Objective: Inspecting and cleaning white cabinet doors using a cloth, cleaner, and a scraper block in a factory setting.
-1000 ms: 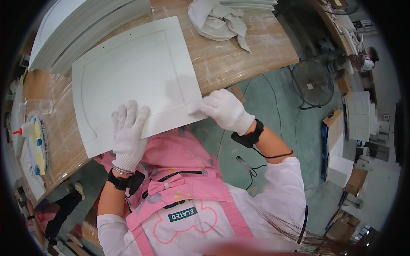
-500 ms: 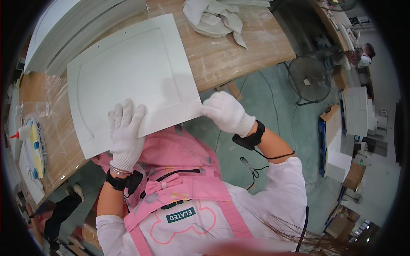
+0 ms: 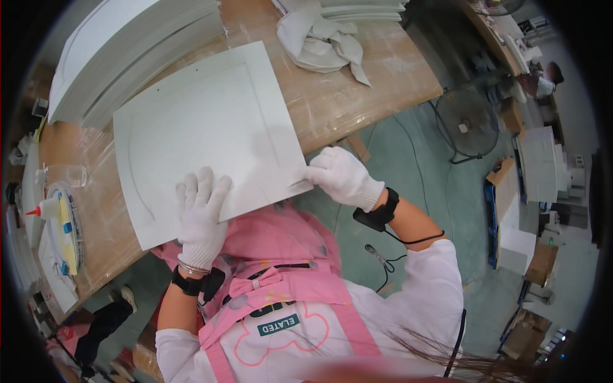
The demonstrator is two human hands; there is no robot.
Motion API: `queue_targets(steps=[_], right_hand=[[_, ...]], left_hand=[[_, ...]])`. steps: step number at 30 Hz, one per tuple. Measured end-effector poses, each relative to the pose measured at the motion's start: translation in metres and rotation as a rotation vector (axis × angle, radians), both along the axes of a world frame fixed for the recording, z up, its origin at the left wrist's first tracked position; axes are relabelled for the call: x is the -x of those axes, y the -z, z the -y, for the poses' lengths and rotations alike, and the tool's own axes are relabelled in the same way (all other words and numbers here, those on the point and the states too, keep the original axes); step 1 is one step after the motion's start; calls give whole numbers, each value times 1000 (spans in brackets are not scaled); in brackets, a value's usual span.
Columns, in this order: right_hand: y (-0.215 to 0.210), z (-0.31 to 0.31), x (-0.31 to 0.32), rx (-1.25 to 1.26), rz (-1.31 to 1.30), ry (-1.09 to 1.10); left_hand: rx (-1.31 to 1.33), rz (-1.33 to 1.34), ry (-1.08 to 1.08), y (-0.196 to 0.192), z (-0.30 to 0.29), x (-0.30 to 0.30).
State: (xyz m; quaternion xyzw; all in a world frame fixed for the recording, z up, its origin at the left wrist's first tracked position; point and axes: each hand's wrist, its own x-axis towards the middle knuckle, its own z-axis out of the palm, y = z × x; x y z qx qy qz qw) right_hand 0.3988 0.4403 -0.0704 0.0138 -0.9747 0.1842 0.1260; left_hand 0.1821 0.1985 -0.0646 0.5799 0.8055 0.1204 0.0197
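Note:
A white panel (image 3: 204, 121) with a shallow grooved border lies on the table, its near edge reaching over the table's front toward me. My left hand (image 3: 202, 214), in a white knit glove, rests open and flat on the panel's near left part with the fingers spread. At the near right corner is my gloved right hand (image 3: 345, 177), its fingers closed in a pinch. A small thin greyish sliver (image 3: 297, 184) shows by its fingertips on the panel. What the sliver is, I cannot make out.
Stacked white panels (image 3: 147, 57) stand at the far left. Beyond the panel a pale cloth (image 3: 319, 41) lies crumpled on the film-covered table (image 3: 377, 83). At left are a red-tipped glue bottle (image 3: 45, 209) and a round tray (image 3: 69, 230). A floor fan (image 3: 465, 124) stands at right.
The whole view has shifted slightly, so things sit lower and to the right. My right fingertips have come a little further over the panel's corner. My left hand stays flat on it.

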Motion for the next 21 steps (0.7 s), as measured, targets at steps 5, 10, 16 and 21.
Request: queue_targets(steps=[5, 10, 16, 21], right_hand=[[-2, -12, 31, 41, -162, 58], [8, -6, 35, 112, -71, -83], [4, -50, 84, 1, -181, 57], [8, -92, 122, -56, -268, 255]], left_hand=[[21, 11, 21, -6, 14, 2], [57, 45, 48, -7, 29, 6], [70, 37, 80, -15, 30, 9], [57, 36, 89, -14, 27, 9]])
